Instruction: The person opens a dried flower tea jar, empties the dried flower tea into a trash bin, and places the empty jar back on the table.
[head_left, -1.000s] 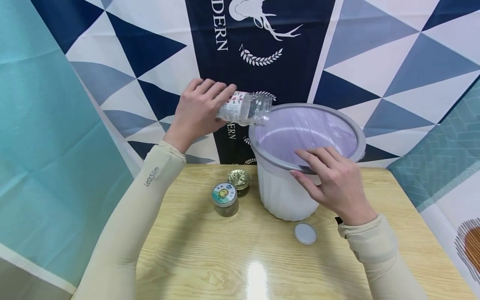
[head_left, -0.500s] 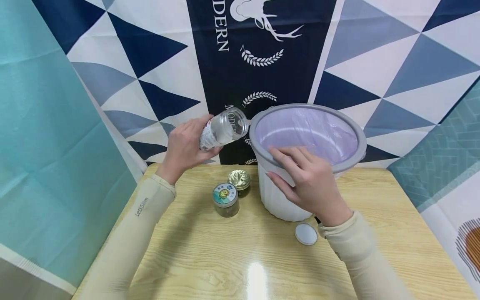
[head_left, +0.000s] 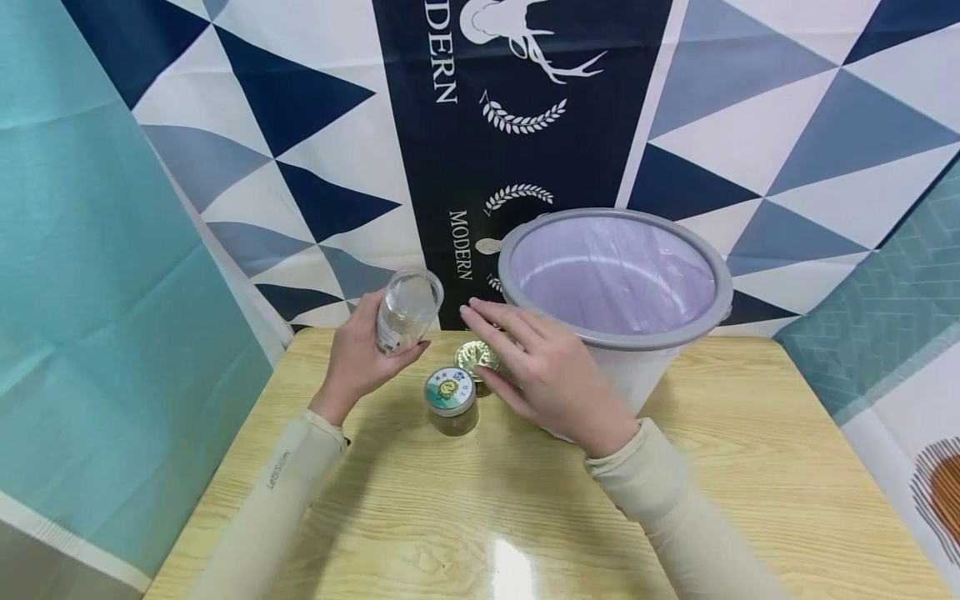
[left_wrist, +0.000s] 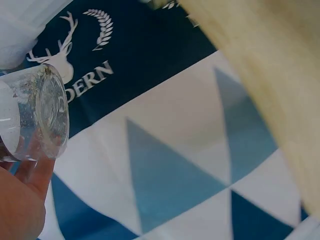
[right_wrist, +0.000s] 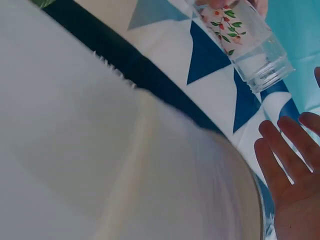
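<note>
My left hand [head_left: 354, 354] grips a clear glass jar [head_left: 408, 310], its lidless mouth tilted up toward the head camera. A label with red flowers and green leaves shows on the jar [left_wrist: 25, 115] in the right wrist view, and small specks cling inside near its base in the left wrist view. My right hand [head_left: 551, 371], fingers extended and holding nothing, is in front of a white trash bin [head_left: 637, 375] with a grey rim and lilac liner. Beneath its fingertips, partly covered, is a gold-lidded jar [head_left: 474, 357]. A jar with a teal-and-white lid [head_left: 450, 396] stands beside it.
The wooden table [head_left: 420, 517] carries the jars and the bin, which stands at the back right. A patterned cloth [head_left: 315, 108] hangs behind the table, and a teal curtain [head_left: 112, 292] closes the left side.
My left hand has brought the jar down and left from beside the bin's rim, turning its mouth upward. My right hand has moved left off the bin's front, and the white lid is now hidden.
</note>
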